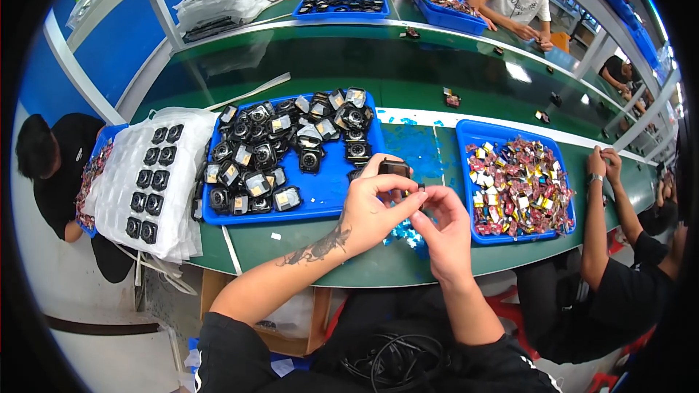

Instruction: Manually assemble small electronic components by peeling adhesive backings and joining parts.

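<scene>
My left hand (373,207) grips a small black square smartwatch case (395,168) in front of me, over the table. Close against it, my right hand (445,231) is closed in a pinch at the fingertips. A tiny dark piece shows between the two thumbs, too small to name. Left of my hands stands a blue tray (329,191) with many similar black watch cases (256,153), some with silvery rectangular parts on them. To the right, another blue tray (466,175) holds a heap of small red, white and yellow electronic parts (518,185).
Blue film scraps (409,147) litter the green table (349,269) between the trays. White plastic blister trays (116,189) with watch cases are stacked far left. Beyond runs a green conveyor belt (306,58) carrying a few small parts. Co-workers sit left, right and across.
</scene>
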{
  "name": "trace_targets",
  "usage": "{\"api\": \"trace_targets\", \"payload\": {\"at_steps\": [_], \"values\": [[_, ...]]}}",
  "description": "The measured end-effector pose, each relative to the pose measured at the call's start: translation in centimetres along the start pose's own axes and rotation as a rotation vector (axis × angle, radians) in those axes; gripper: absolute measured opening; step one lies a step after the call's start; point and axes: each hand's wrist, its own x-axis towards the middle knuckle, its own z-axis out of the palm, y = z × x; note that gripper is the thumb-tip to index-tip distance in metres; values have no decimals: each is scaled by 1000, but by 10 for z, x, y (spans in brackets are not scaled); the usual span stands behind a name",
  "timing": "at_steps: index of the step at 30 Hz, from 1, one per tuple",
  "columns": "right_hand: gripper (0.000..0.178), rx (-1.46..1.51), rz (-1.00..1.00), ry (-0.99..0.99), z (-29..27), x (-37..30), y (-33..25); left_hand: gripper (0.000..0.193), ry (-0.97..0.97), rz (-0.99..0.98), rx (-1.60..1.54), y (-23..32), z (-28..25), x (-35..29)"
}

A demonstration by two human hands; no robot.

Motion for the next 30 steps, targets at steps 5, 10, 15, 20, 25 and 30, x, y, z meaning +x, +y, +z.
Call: {"api": "trace_targets", "payload": {"at_steps": [5, 10, 15, 20, 25, 30], "values": [[17, -233, -101, -95, -19, 10, -28, 12, -80, 88, 148, 0, -3, 1], [8, -552, -119, -208, -27, 25, -43, 14, -95, 355, 423, -5, -4, 1], [11, -458, 202, -373, -39, 31, -46, 17, -143, 572, 573, -3, -5, 3], [14, -591, 134, -387, -35, 24, -45, 17, -168, 601, 538, -8, -4, 3], [11, -848, -98, -212, -35, 27, -35, 17, -164, 620, 485, -7, 0, 2], [10, -1195, -426, -60, -35, 29, -27, 12, -119, 224, 294, 2, 1, -2]]}}
